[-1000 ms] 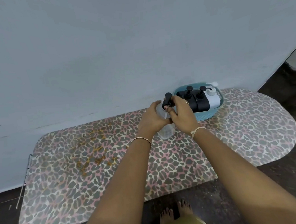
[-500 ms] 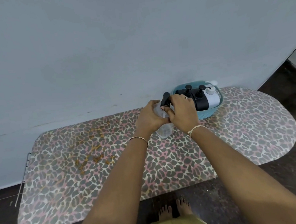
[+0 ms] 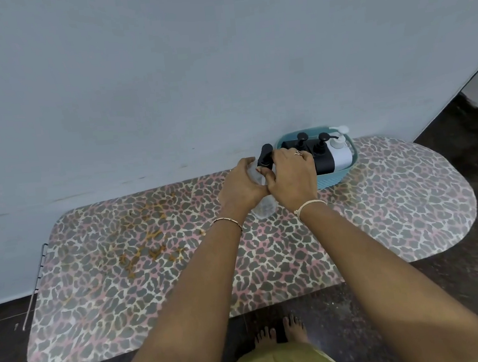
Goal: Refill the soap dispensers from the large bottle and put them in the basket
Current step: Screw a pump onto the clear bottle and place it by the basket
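Observation:
A clear soap dispenser (image 3: 263,207) with a black pump head (image 3: 265,155) stands on the leopard-print board, just left of the basket. My left hand (image 3: 239,185) grips its clear body. My right hand (image 3: 291,175) curls round the black pump collar on top. The light blue basket (image 3: 331,178) stands at the back against the wall. In it are two black pump dispensers (image 3: 321,155) and a large white bottle (image 3: 342,155) with a white pump. My hands hide most of the clear dispenser.
The leopard-print ironing board (image 3: 123,267) runs along a pale blue wall (image 3: 192,68), with brownish stains left of centre. Dark floor (image 3: 461,290) lies in front and to the right. My bare feet (image 3: 281,331) stand below the board's front edge.
Both hands stay on the clear dispenser. My right hand has shifted slightly round the pump collar; the view has drifted a little.

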